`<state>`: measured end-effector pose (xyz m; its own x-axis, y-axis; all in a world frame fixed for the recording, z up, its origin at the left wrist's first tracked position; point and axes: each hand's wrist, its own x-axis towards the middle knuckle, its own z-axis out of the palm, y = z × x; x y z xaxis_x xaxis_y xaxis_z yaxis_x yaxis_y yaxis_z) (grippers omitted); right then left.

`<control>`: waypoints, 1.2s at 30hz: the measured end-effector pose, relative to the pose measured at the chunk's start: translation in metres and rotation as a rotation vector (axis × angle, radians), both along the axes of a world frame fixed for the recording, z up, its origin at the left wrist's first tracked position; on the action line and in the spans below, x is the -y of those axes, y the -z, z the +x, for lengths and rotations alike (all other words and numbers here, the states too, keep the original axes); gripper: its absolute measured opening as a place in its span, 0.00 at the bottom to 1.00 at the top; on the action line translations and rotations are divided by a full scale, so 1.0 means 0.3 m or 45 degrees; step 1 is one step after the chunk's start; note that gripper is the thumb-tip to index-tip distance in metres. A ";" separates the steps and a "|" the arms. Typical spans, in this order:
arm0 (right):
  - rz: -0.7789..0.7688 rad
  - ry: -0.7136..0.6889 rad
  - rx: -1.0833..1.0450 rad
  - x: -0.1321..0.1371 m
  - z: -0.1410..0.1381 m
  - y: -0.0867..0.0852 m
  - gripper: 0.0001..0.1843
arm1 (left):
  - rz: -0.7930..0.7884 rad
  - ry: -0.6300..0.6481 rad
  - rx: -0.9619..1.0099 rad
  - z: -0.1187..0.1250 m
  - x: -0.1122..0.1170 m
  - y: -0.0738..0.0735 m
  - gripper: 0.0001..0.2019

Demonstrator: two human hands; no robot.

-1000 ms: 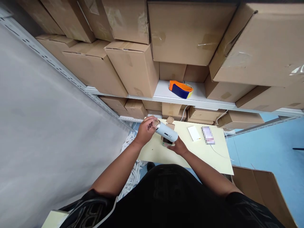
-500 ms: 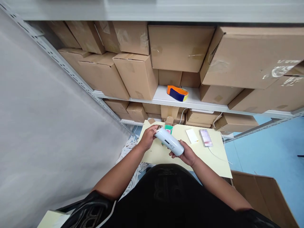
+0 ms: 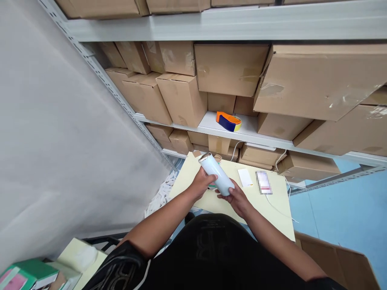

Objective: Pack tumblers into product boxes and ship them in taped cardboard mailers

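One pale blue cylinder (image 3: 217, 176) is held aslant above a cream table (image 3: 256, 213), its shiny-rimmed end toward eleven o'clock and its other end toward five. The left hand (image 3: 202, 183) is half curled against its side, thumb laid across the surface; the right hand (image 3: 238, 199) cups the five o'clock end, thumb pressed on the side and fingers underneath.

Writing shows mainly on the dark shirt (image 3: 236, 262), at six o'clock: a large letter-like emblem, one shape resembling a B, with a line above it too faint to read. The left sleeve (image 3: 121, 274) carries similar outlined characters. At three o'clock from the cylinder lies a white flat packet (image 3: 244, 177) with a small yellow mark; just beyond it, a phone-like slab (image 3: 264, 182) has a pixelated, unreadable face.

The cylinder and left hand block most of a small carton (image 3: 218, 158) at twelve o'clock. Higher, an orange, navy and yellow band (image 3: 229, 121) sits on a white shelf (image 3: 208, 121). A big taped box (image 3: 317, 80) juts out at two o'clock, hiding what is behind. Paper strips (image 3: 160, 197) heap at nine; a green-and-pink box (image 3: 33, 274) sits at eight.
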<state>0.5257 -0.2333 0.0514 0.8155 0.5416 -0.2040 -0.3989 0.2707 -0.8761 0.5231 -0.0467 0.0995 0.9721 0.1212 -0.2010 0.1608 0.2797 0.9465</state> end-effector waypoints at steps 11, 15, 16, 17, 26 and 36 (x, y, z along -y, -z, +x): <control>-0.123 0.251 0.190 -0.074 -0.062 -0.032 0.41 | 0.079 0.085 0.069 -0.044 -0.082 -0.047 0.33; 0.045 0.020 -0.054 -0.144 -0.100 -0.071 0.33 | 0.074 0.110 0.092 -0.063 -0.169 -0.052 0.33; 0.042 0.008 -0.075 -0.166 -0.114 -0.076 0.32 | 0.062 0.149 0.096 -0.071 -0.191 -0.052 0.32; 0.007 0.045 -0.052 -0.189 -0.129 -0.077 0.32 | 0.049 0.181 0.103 -0.081 -0.212 -0.051 0.31; -0.227 0.198 0.088 -0.335 -0.256 -0.061 0.32 | 0.054 0.254 0.136 -0.145 -0.354 -0.029 0.32; -0.629 0.487 0.494 -0.388 -0.318 -0.034 0.34 | 0.157 0.395 0.239 -0.147 -0.400 -0.007 0.35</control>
